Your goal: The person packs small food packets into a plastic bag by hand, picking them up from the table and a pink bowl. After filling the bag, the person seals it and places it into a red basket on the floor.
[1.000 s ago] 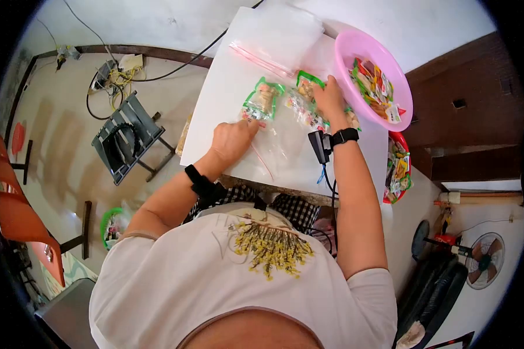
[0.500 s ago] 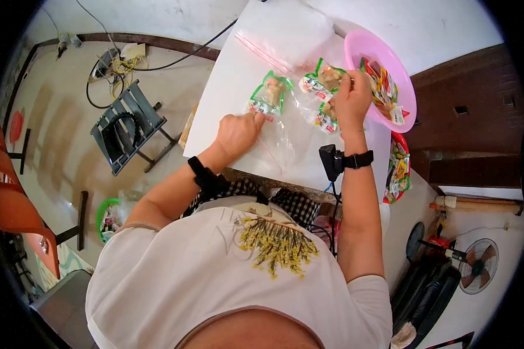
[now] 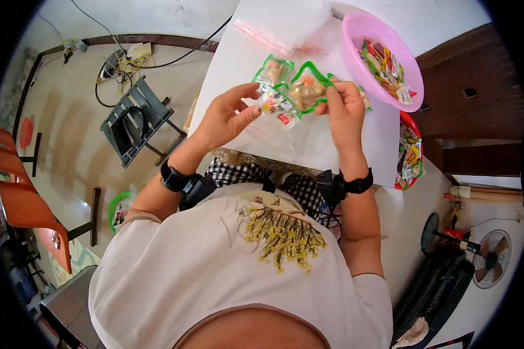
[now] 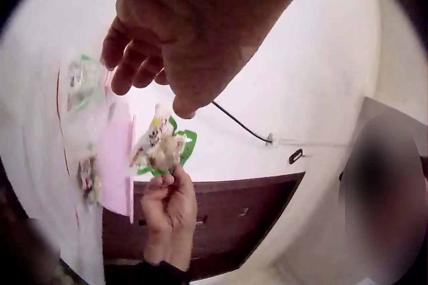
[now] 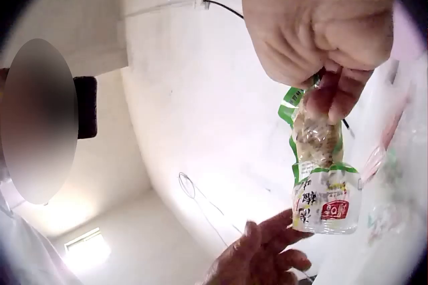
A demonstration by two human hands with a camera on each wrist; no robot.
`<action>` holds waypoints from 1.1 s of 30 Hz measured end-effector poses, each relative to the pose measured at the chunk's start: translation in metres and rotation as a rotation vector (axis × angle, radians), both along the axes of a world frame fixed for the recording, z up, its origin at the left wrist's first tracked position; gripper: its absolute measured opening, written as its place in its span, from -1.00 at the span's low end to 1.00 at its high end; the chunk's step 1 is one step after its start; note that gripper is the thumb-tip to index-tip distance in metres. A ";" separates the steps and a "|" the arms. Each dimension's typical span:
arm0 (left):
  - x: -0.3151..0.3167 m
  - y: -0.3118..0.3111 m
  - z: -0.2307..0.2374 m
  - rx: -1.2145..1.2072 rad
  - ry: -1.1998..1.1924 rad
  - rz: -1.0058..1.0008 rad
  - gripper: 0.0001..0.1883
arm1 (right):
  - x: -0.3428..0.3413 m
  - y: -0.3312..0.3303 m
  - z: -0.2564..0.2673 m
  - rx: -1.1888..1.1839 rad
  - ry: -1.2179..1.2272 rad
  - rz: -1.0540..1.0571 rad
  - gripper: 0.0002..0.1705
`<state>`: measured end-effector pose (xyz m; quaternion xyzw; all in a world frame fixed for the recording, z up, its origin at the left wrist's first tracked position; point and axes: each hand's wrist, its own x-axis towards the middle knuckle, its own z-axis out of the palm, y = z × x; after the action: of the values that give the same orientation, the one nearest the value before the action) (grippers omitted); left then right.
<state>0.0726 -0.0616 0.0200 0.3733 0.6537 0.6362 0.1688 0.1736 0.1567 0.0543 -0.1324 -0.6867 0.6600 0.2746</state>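
Note:
My right hand (image 3: 347,113) pinches the edge of a green-bordered, clear-windowed snack packet (image 3: 306,94) with pale brown pieces inside. It is held up over the white table, its printed white end (image 5: 326,199) hanging down in the right wrist view. My left hand (image 3: 227,118) is beside that printed end, thumb and fingers apart; in the left wrist view a gap shows between its fingers and the packet (image 4: 160,148). A similar packet (image 3: 275,68) lies on the table behind. A clear plastic bag with a red seal line (image 3: 268,138) lies flat below my hands.
A stack of clear zip bags (image 3: 273,26) covers the table's far end. On the right stands a pink basin (image 3: 350,35) of colourful packets, with a red-rimmed container (image 3: 418,135) of more packets lower down. Part of another packet (image 3: 364,99) shows behind my right hand.
My right hand has lifted a packet from the table and brought it left, towards the middle. My left hand has moved off the clear bag's edge, and its fingers have opened.

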 end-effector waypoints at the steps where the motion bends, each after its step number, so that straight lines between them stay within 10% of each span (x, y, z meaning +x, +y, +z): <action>1: 0.004 0.000 0.000 -0.012 -0.109 -0.045 -0.49 | 0.000 -0.007 -0.002 -0.001 -0.017 0.026 -0.90; 13: 0.010 -0.024 0.003 -0.045 -0.642 -0.078 -0.79 | 0.013 -0.029 -0.008 -0.320 -0.231 0.290 -0.85; 23: 0.009 -0.105 -0.002 -0.060 -0.865 0.130 -0.79 | 0.045 -0.055 -0.038 1.054 -0.230 0.140 -0.55; 33: 0.044 -0.078 -0.015 -0.261 -1.104 -0.066 -0.81 | 0.042 -0.055 -0.048 1.053 -0.158 0.049 -0.92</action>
<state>0.1163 -0.1394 0.0055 -0.0183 0.5298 0.6453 0.5501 0.2157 0.1013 0.0059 -0.0101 -0.9465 0.2202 0.2357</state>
